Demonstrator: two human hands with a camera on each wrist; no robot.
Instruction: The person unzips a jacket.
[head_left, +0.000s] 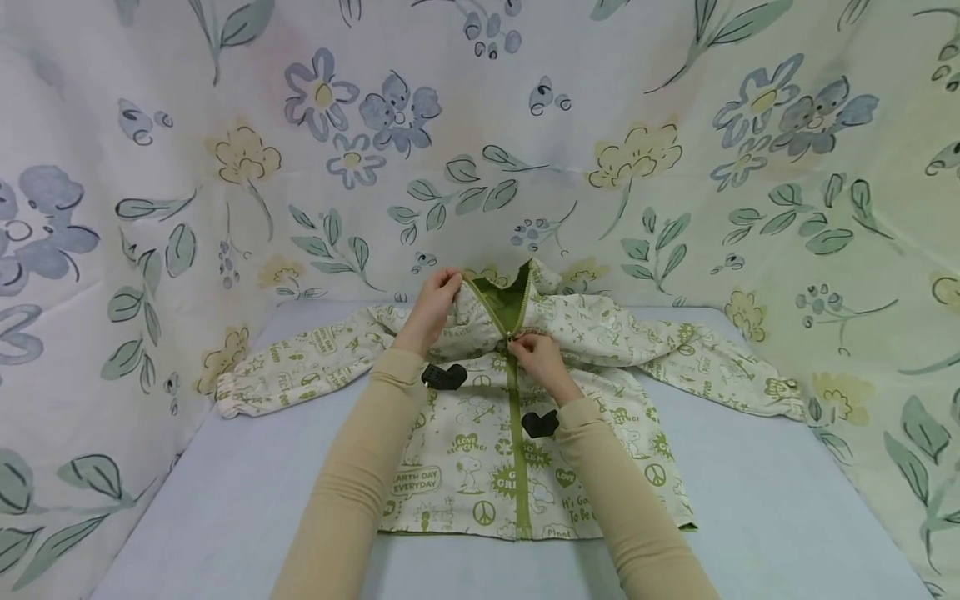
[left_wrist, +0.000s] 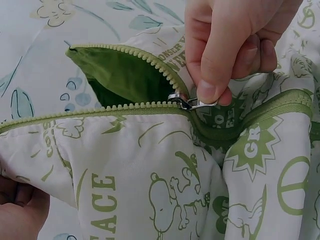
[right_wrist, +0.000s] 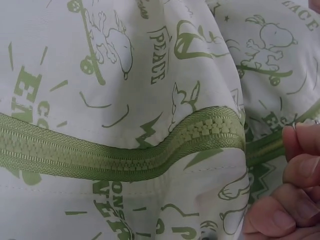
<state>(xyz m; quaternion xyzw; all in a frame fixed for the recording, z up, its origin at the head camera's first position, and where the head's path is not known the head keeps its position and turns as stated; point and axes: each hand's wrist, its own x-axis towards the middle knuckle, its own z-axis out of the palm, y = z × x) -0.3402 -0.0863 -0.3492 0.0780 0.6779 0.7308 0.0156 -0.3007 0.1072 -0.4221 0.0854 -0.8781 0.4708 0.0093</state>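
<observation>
A white jacket [head_left: 465,483] with green print lies front up, its sleeves spread to both sides. The green zipper [head_left: 514,433] is closed from the hem up to the chest; above that it parts in a V, showing the green lining [head_left: 507,304]. My right hand [head_left: 542,362] pinches the metal zipper pull [left_wrist: 206,105] at the bottom of the V. At the upper left of the opening, my left hand [head_left: 435,307] grips the collar edge. In the left wrist view the slider [left_wrist: 179,100] sits where the two rows of teeth meet. Fabric partly hides the left fingers there.
The jacket lies on a pale table [head_left: 225,500]. A floral curtain [head_left: 480,108] hangs behind and along both sides. The left sleeve [head_left: 300,367] and right sleeve [head_left: 727,375] reach toward the table's sides. Black wrist cameras [head_left: 444,377] sit by both wrists.
</observation>
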